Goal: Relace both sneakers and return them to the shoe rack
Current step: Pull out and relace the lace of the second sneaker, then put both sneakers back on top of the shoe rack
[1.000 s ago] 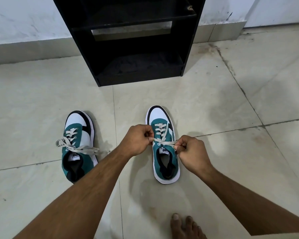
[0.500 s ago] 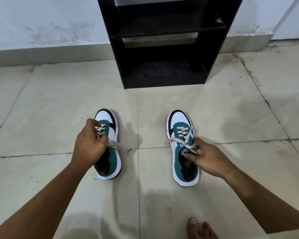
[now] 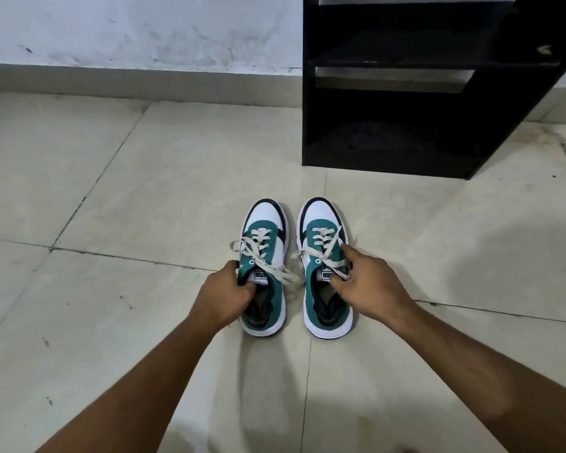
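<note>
Two teal, white and black sneakers stand side by side on the tiled floor, toes pointing away from me, both laced with cream laces. My left hand [image 3: 224, 295] grips the left sneaker [image 3: 264, 230] at the left side of its collar, thumb inside the opening. My right hand [image 3: 363, 282] grips the right sneaker [image 3: 321, 220] at the right side of its collar, thumb inside by the tongue. The black shoe rack [image 3: 422, 89] stands against the wall at the upper right, its shelves dark and holding nothing I can see.
Pale floor tiles [image 3: 128, 197] spread out to the left and in front of the rack. A grey skirting and a scuffed white wall [image 3: 144, 31] run along the back.
The laces of the right sneaker were let go. Each hand took hold of one sneaker, and the two sneakers have come together side by side. The view has swung left, so the rack sits further right.
</note>
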